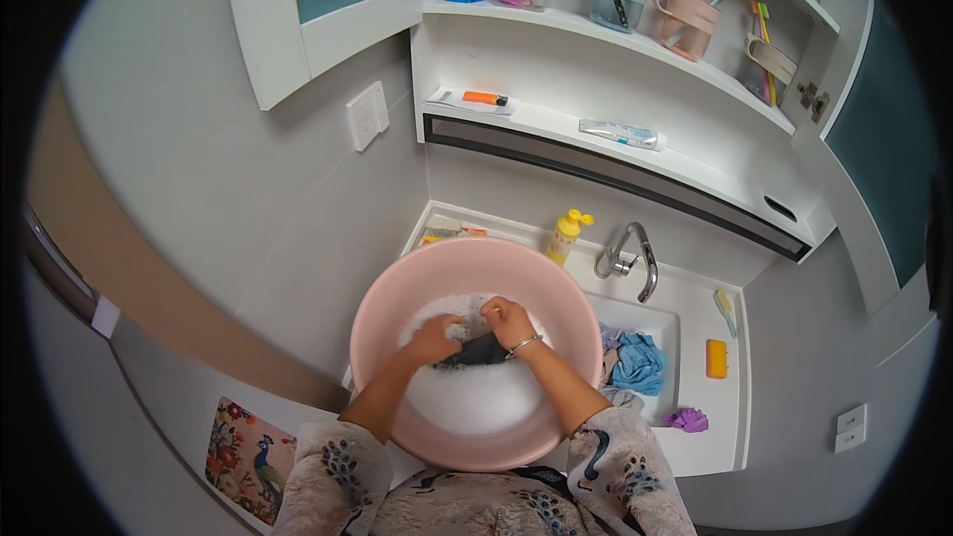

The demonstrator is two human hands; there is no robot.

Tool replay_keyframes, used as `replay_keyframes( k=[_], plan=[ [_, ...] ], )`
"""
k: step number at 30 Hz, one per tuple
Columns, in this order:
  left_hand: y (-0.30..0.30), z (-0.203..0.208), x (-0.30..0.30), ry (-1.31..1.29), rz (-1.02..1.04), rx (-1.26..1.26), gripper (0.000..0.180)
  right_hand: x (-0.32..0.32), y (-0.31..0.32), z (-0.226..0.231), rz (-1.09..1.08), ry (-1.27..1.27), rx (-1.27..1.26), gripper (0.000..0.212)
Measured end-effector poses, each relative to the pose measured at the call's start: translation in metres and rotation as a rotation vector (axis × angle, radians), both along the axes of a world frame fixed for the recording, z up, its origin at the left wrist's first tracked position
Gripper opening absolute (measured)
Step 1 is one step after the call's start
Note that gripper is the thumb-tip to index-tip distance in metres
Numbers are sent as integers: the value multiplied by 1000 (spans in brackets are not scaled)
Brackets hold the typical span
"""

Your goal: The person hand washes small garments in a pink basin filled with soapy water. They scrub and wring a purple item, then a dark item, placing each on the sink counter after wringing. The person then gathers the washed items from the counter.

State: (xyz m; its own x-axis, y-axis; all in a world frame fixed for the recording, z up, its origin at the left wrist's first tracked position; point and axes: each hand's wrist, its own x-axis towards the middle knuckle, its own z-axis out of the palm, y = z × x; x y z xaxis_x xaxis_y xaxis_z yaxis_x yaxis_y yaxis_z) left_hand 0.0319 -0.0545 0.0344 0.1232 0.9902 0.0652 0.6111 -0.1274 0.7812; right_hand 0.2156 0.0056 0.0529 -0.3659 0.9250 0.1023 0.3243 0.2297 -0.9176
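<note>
A large pink basin [376, 323] holds white, sudsy water [476, 402]. Dark wet cloth [480, 350] lies in the suds between my two hands. My left hand [435, 339] is curled at the cloth's left side, its fingertips partly lost in foam. My right hand [508, 324], with a bracelet at the wrist, is closed on the far part of the cloth. Some of the cloth is hidden under the water and my fingers.
Right of the basin, a white sink [672, 347] holds blue cloth [638, 365] under a chrome faucet [635, 258]. A yellow pump bottle [566, 236] stands behind the basin. An orange soap bar [717, 359], a brush [726, 313] and a purple scrunchie [687, 420] lie rightward. Open cabinet doors [273, 60] overhang.
</note>
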Motion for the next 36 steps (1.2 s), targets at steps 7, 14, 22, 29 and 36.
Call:
replay_keyframes(
  k=[7,14,22,29,36],
  plan=[
    [-8,13,12,-180,-234,-403,23,0,-19,40,274,-35,-183,14],
    [-7,39,25,-1167,173,-543,18,22,-13,2,539,-146,-603,29],
    [3,15,22,-1476,666,-682,31,17,-5,-22,35,71,-273,24],
    [11,-105,8,-1382,630,-514,17,-40,-92,15,157,-29,329,18],
    [-28,35,89,-1184,480,-556,50,-6,-29,2,17,-520,232,34]
  ],
)
